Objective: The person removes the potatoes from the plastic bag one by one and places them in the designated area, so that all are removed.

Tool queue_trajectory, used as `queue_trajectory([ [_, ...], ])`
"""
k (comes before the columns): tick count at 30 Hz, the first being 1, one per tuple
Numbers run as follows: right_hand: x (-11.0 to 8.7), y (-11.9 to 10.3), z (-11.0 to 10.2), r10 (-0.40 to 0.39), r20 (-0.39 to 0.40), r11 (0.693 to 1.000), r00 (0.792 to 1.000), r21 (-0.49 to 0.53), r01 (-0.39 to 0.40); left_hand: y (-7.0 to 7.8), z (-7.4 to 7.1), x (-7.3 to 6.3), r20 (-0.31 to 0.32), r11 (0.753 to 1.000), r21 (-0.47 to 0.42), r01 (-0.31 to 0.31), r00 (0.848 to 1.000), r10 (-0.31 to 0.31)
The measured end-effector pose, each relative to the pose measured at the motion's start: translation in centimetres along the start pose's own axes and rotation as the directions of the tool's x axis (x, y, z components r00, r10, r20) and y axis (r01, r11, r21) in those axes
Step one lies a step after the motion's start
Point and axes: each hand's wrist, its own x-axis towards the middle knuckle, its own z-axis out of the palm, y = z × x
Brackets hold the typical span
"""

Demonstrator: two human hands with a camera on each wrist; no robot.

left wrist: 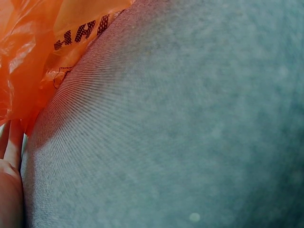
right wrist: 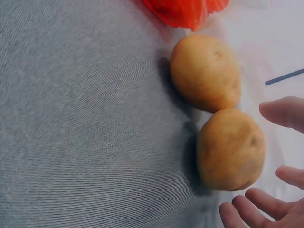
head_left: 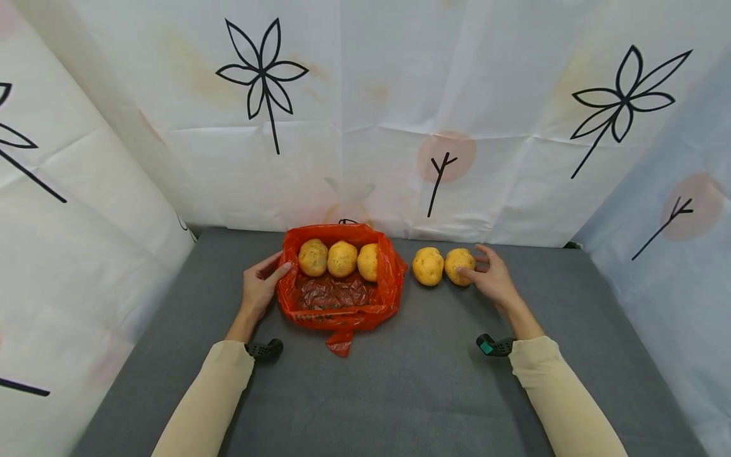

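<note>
A red plastic bag (head_left: 342,317) lies with its mouth spread wide, and three potatoes (head_left: 342,259) sit in a row along its far side. My left hand (head_left: 259,289) holds the bag's left edge, thumb over the rim and fingers along the outer side; the left wrist view shows part of those fingers against the printed plastic (left wrist: 28,57). To the right of the bag two potatoes stand side by side, a left one (head_left: 428,266) and a right one (head_left: 459,266). Around the right one my right hand (head_left: 495,282) spreads its fingers and thumb, apart from it in the right wrist view.
Grey cloth covers the table (head_left: 394,393). Behind it hangs a white curtain (head_left: 365,158) with line-drawn flowers, close to the potatoes and bag. More patterned cloth (head_left: 674,266) borders the right side. Each wrist wears a black band (head_left: 497,346).
</note>
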Motion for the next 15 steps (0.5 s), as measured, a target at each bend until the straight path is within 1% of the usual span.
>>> queue_trajectory([
  [3,-0.3,-0.9,-0.2,-0.003,-0.024,1.000,1.000,-0.026,0.003,0.0,0.0,0.0,-0.001,1.000,0.009,0.000,1.000,0.000],
  [6,-0.6,-1.7,-0.3,-0.024,-0.040,0.998,0.999,-0.056,0.021,0.1,0.0,-0.1,0.000,1.000,0.014,0.001,1.000,-0.001],
  [11,-1.3,-2.8,-0.5,-0.097,-0.037,0.991,0.995,-0.096,0.094,0.1,0.0,-0.1,-0.002,1.000,0.019,-0.001,1.000,0.001],
  [15,-1.8,-4.0,-0.1,-0.149,-0.032,0.983,0.988,-0.116,0.144,0.0,0.0,-0.1,-0.004,1.000,0.023,-0.002,1.000,0.002],
])
